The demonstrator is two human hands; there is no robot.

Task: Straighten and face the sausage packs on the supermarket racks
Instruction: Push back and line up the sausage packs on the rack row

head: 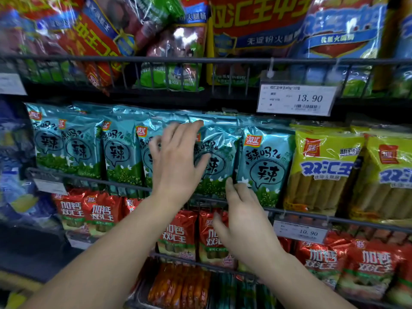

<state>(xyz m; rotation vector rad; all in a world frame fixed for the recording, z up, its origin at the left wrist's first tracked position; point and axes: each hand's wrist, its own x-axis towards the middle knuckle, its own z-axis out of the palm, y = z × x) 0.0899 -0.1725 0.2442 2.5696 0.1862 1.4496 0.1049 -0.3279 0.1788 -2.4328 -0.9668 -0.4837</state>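
1. A person's bare arms reach up from 6 o'clock into a supermarket wire rack stocked with sausage packs.

2. The left hand is spread flat, fingers splayed and loose, gripping nothing; its palm lies over the fronts of the teal sausage packs at the middle of the row.

3. The right hand, toward 5 o'clock of the left, is also unclenched; its fingertips touch the lower edge of a teal pack where two neighbouring packs meet, just above the rack's front rail. It grasps nothing that can be seen.

4. The teal packs stand upright and overlapping in a row on the middle shelf, running from 9 o'clock to just right of centre, labels facing out.

5. At 3 o'clock of them stand yellow-green packs, upright and touching the last teal pack.

6. Below, toward 6 o'clock, red packs fill the next shelf, partly hidden behind the forearms.

7. At 12 o'clock, larger red, blue and green bags lean unevenly on the top shelf.

8. A price tag reading 13.90 hangs from the top rail at 1 o'clock; a second tag reading 10.90 hangs at 4 o'clock.
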